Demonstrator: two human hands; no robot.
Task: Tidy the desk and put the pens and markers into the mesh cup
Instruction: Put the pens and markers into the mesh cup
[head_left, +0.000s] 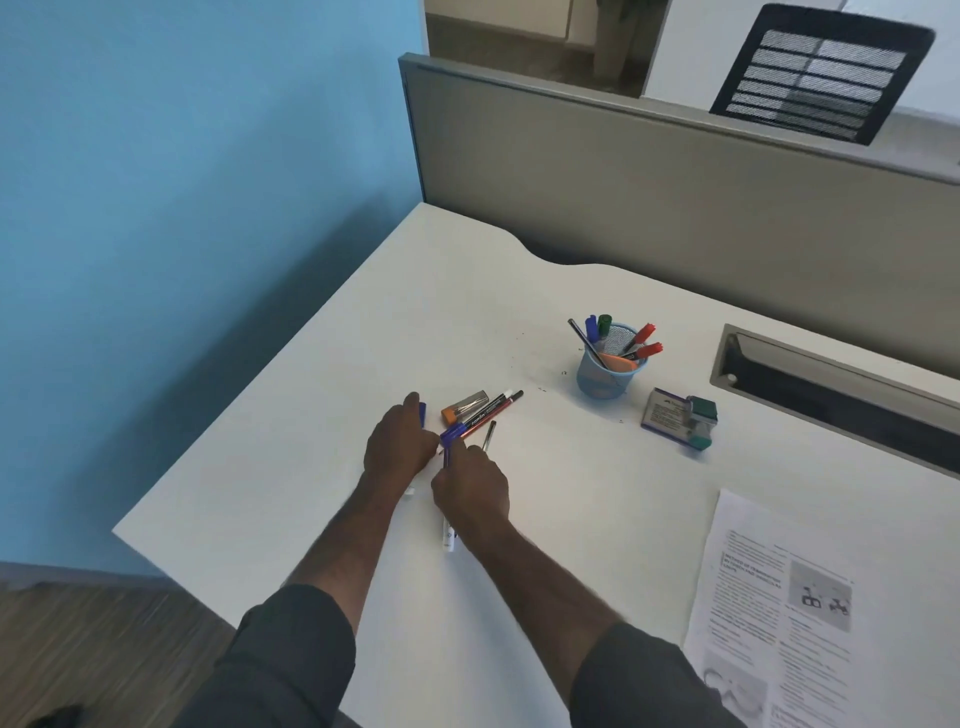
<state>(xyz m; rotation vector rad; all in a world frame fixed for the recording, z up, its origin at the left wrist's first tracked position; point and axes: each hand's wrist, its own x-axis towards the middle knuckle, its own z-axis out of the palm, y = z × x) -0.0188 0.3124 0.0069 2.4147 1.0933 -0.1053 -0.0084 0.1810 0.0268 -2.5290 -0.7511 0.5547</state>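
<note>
- A blue wire-mesh cup (609, 373) is standing upright on the white desk (322, 441), at about two o'clock from the hands and well apart from them.
- The cup is holding a blue-capped marker (591, 328), a green-capped marker (604, 325), two red-capped markers (644, 343), a thin dark pen (584, 339) leaning to ten o'clock, and an orange eraser-like block (618, 362).
- The left hand (397, 446) is resting on the desk with its fingers curled over a blue-capped pen (422, 413), whose tip is showing just past the knuckles.
- The right hand (470, 491) is lying just beside the left hand, its fingers curled round a blue-capped white marker (448, 540) whose white barrel is sticking out toward six o'clock; more blue caps (453, 432) are showing between the two hands.
- At twelve to one o'clock of the hands, loose items are lying on the desk: an orange and grey eraser (464, 405), a red and black pen pair (493, 410) and a slim grey pencil (488, 435).
- At four o'clock of the cup, a green and white stamp (700, 420) is sitting on a purple-edged card (662, 413).
- A printed paper sheet (769, 597) is lying at the right edge.
</note>
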